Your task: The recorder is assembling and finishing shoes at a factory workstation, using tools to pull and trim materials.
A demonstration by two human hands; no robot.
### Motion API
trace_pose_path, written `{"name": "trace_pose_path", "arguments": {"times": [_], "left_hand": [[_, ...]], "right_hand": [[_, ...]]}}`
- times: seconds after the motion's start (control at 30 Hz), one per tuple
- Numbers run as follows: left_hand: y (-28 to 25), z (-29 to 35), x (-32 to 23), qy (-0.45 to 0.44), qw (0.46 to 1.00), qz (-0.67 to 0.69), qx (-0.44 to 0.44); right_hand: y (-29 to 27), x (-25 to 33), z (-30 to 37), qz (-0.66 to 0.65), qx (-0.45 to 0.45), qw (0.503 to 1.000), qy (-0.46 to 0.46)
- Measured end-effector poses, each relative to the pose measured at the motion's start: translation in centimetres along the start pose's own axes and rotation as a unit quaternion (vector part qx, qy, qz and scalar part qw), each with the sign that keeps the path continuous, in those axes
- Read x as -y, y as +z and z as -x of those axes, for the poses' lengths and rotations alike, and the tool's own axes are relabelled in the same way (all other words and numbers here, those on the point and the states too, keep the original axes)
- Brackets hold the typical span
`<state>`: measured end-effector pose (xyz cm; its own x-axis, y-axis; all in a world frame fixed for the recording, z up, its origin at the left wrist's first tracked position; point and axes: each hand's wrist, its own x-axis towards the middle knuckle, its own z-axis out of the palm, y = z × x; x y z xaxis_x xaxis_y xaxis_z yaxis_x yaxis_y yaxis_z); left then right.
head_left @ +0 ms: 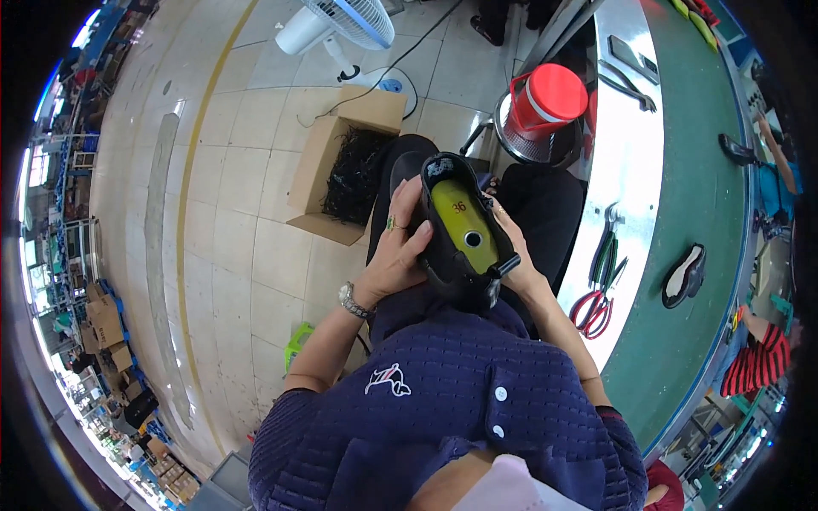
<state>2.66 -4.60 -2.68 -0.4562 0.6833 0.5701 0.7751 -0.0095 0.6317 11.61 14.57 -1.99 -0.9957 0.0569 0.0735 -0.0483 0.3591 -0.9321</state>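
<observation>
A black shoe (443, 277) rests over my lap, its opening facing up. Inside it sits a yellow-green shoe last (469, 223) with a round hole in its top. My left hand (399, 249) is closed on the shoe's left side, thumb against the upper and a ring on one finger. Along the opposite side, my right hand (518, 255) grips the shoe; most of its fingers are hidden behind it. A small black strap or tab sticks out at the shoe's lower right, close to my right hand.
Right of me, a metal ledge holds red-handled scissors (591, 313), pliers (607, 247) and pincers (629, 87). On the green conveyor belt (635, 370) lies another shoe (684, 276). A red bucket (552, 95) stands on a stool, a carton (311, 183) of black scraps and a fan (349, 24) ahead.
</observation>
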Motion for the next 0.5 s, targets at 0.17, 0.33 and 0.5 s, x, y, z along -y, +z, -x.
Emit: {"name": "trace_pose_path", "arguments": {"times": [0.17,0.33,0.5], "left_hand": [[0.5,-0.3,-1.0,-0.021,1.000,-0.002,0.020],[0.1,-4.4,-4.4,-0.319,0.882,0.331,-0.105],[-1.3,-9.4,-3.0,-0.431,0.679,0.550,-0.226]], "right_hand": [[0.1,-1.2,1.1,-0.101,-0.014,0.992,0.071],[-2.8,2.7,0.3,-0.061,-0.123,0.990,0.003],[-5.6,4.8,1.0,-0.231,-0.107,0.966,0.034]]}}
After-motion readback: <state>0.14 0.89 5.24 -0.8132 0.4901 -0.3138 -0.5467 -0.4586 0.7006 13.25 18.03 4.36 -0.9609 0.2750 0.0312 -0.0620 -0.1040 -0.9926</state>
